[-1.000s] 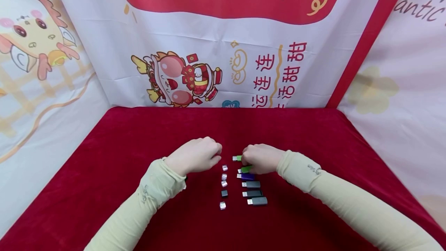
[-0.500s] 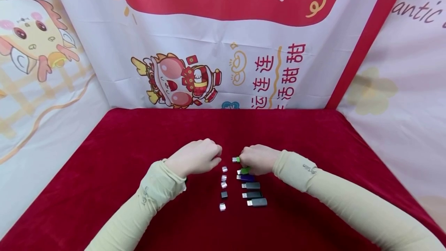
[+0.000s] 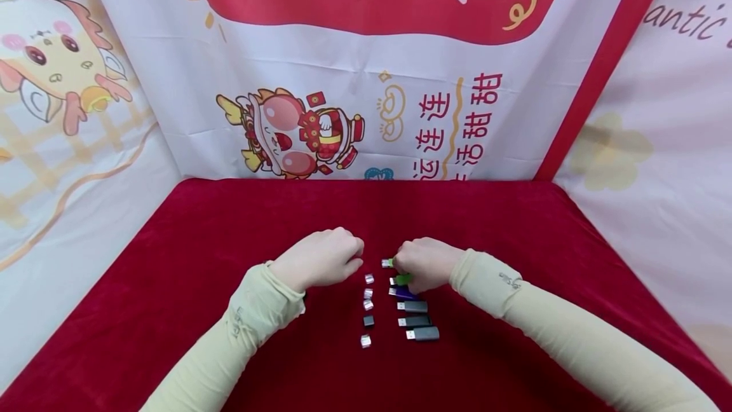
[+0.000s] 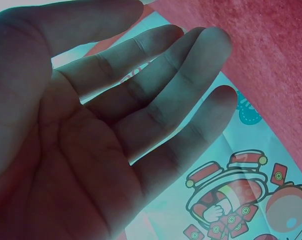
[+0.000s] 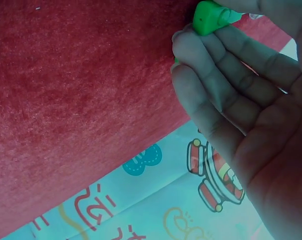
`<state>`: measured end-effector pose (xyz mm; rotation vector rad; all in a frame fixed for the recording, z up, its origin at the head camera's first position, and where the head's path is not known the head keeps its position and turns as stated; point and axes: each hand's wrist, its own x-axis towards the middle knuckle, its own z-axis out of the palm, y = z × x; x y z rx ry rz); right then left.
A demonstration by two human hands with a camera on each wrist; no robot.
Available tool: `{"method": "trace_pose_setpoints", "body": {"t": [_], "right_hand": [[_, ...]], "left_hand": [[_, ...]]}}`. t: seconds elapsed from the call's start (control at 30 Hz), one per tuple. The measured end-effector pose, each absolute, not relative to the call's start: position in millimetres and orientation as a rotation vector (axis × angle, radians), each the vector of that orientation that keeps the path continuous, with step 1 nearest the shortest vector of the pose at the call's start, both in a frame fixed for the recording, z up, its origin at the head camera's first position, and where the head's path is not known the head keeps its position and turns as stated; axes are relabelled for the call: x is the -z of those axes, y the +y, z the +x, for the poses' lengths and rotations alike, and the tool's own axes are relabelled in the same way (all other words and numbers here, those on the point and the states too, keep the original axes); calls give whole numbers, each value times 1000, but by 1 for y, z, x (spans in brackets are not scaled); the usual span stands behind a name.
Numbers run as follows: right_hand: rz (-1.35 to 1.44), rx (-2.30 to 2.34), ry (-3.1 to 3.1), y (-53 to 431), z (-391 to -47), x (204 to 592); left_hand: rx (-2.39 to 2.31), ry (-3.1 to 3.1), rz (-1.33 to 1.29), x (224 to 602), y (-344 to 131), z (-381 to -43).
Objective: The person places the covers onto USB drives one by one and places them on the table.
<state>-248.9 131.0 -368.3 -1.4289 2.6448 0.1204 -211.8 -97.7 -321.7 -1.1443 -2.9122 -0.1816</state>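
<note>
In the head view my right hand is over two green USB sticks at the top of a column. The nearer green USB stick is between my thumb and fingers in the right wrist view, and my hand grips it. My fingers mostly hide the farther green USB stick, whose silver plug points left. A purple USB stick lies just below. My left hand is beside the column of small caps, holding nothing; its loosely bent fingers show in the left wrist view.
Three dark grey USB sticks continue the right column. Left of them runs a line of small caps, several shiny clear ones and a black one. A red cloth covers the table. Printed white curtains stand behind and at both sides.
My right hand has shifted slightly left, and the nearer green stick, tilted at first, now lies straighter beside the purple one. My left hand has stayed put.
</note>
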Motion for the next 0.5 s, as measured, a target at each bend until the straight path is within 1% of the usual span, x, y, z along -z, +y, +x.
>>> {"method": "trace_pose_setpoints", "body": {"t": [0.17,0.5], "right_hand": [[-1447,-21,2676,137,-252,366],[-1398,208,2744,149,-254,358]], "left_hand": [[171,-2915,-1129,321,-99,-212],[197,-2911,-1139,321,-98,-214]]}}
